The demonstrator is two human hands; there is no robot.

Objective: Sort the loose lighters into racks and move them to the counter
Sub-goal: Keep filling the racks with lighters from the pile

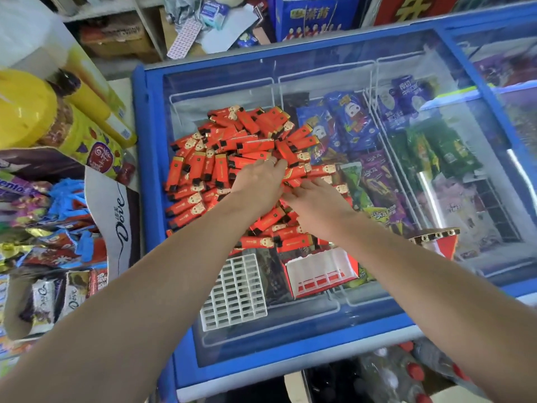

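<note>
A big heap of red lighters (232,152) with black and gold tops lies on the glass lid of a blue chest freezer (151,170). My left hand (258,181) rests palm down on the middle of the heap, fingers curled over a few lighters. My right hand (316,203) lies flat beside it on the heap's right side, fingers spread. A white empty grid rack (235,292) sits near the front of the lid. To the rack's right stands a red and white lighter box (322,271). A rack of gold-topped lighters (436,237) sits at the right, partly behind my right forearm.
Ice cream packs show through the glass at right. Chocolate and candy displays (58,257) crowd the shelf to the left, with yellow-lidded jars (26,109) behind. Bottles with red caps (406,370) stand below the freezer's front edge. Cardboard boxes (313,18) line the back.
</note>
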